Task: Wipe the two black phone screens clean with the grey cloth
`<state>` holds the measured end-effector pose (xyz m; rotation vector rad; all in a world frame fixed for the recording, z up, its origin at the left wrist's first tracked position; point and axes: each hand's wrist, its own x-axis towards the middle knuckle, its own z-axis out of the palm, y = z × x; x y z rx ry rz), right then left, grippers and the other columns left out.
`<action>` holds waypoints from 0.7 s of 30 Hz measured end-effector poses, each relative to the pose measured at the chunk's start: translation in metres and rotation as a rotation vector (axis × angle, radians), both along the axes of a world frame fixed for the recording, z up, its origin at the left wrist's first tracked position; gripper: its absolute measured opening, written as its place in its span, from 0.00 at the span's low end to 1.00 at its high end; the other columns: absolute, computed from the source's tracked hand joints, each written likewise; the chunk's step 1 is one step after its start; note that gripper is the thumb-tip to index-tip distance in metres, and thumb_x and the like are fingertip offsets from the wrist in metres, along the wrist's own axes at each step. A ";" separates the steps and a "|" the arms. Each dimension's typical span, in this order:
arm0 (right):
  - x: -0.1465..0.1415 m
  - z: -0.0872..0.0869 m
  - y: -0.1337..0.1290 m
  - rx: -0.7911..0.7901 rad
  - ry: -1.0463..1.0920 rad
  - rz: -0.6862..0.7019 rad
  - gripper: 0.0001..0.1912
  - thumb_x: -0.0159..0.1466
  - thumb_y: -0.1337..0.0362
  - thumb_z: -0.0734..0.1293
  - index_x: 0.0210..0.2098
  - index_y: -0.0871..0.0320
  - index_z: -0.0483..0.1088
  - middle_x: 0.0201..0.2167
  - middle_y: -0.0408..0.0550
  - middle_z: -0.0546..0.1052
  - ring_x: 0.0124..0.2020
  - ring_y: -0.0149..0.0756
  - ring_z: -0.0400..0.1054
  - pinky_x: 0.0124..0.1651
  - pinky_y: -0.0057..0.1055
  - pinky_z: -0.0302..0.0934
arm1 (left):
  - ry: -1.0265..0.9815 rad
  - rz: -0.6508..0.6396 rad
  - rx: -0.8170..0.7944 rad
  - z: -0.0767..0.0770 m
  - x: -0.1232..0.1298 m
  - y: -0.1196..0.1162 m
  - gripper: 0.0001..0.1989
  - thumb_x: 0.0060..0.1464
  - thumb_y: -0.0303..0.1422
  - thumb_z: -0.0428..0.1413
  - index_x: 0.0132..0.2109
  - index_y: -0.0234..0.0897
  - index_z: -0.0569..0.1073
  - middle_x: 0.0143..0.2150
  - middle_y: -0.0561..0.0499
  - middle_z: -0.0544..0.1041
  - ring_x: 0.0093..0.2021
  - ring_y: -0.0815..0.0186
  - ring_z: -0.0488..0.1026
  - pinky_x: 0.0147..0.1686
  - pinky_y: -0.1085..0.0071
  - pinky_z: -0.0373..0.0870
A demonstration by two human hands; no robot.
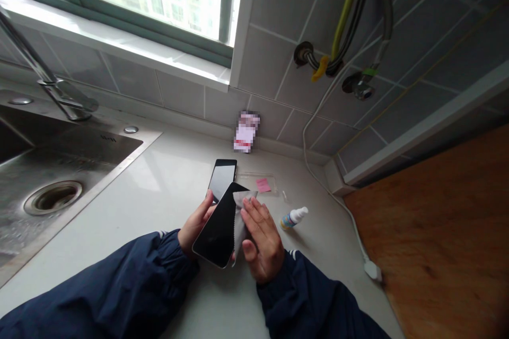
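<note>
My left hand (194, 225) holds a black-screened phone (217, 233) with a light edge, tilted above the counter. A grey cloth (238, 230) with a zigzag edge lies over the phone's right side, and my right hand (260, 238) presses it there with fingers together. Behind the held phone, a second dark phone (223, 177) rests on the counter, partly covered. Beside it is a clear case or tray (248, 175) with a pink slip (263, 185). To the right of my right hand stands a small white-capped bottle (293, 218).
A steel sink (99, 156) with a faucet (66, 98) is at the left. Against the back wall leans a blurred card or phone (246, 131). A white cable (338, 198) ends in a plug (373, 270) near the wooden board (437, 212) at right.
</note>
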<state>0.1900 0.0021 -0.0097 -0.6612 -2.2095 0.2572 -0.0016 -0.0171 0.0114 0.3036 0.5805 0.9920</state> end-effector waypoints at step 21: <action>-0.003 -0.013 0.002 -0.051 -0.062 -0.071 0.32 0.75 0.50 0.48 0.72 0.61 0.49 0.72 0.56 0.52 0.73 0.52 0.43 0.71 0.57 0.46 | 0.218 -0.220 -0.139 0.001 -0.001 -0.003 0.41 0.58 0.63 0.40 0.56 0.32 0.74 0.26 0.42 0.81 0.24 0.55 0.79 0.23 0.65 0.74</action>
